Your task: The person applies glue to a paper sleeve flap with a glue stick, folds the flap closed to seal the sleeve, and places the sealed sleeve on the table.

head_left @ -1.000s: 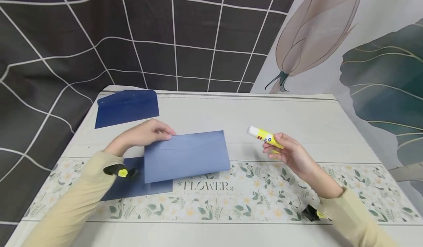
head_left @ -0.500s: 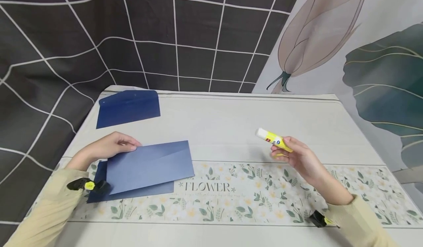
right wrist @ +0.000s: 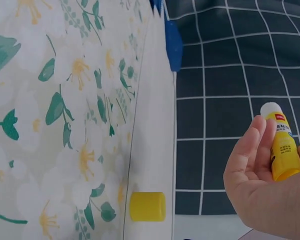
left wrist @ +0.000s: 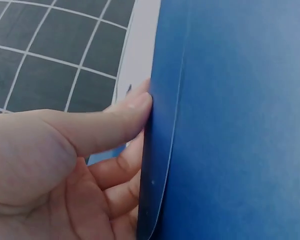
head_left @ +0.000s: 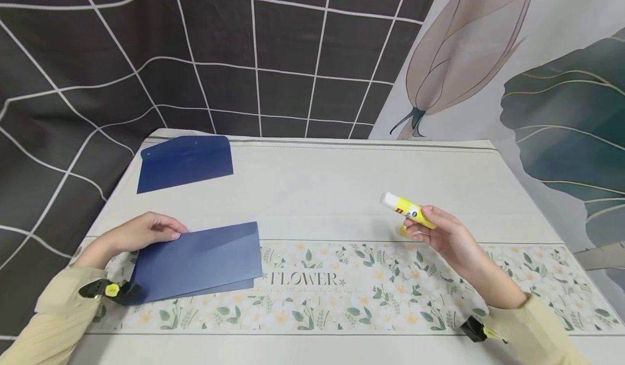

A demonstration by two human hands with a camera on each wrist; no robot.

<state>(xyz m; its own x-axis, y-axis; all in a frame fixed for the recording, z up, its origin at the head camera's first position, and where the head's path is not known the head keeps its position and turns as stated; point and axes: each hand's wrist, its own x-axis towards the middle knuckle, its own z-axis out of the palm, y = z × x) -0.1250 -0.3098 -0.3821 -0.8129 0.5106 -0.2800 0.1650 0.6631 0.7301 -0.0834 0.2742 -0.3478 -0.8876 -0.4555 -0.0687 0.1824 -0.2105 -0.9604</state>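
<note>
My left hand (head_left: 146, 231) pinches a dark blue envelope (head_left: 200, 259) at its upper left edge, thumb on the near face. In the left wrist view the thumb lies against a narrow folded strip along that side of the envelope (left wrist: 230, 120). A second blue envelope (head_left: 239, 285) lies under it, mostly covered, its lower edge showing. My right hand (head_left: 451, 240) holds a yellow glue stick (head_left: 410, 211), white end pointing up and left. A yellow cap (right wrist: 147, 206) sits on the tablecloth; in the head view the right fingers partly cover it.
Another dark blue envelope (head_left: 187, 165), its flap side up, lies at the back left of the table. The tablecloth (head_left: 317, 191) carries a floral band with the word FLOWER. Behind the table hangs a dark gridded curtain (head_left: 288, 39), with a leaf-patterned one at right.
My left hand has carried the envelope left and toward me, lowering it over the other envelope. My right hand with the glue stick has drifted slightly right and nearer.
</note>
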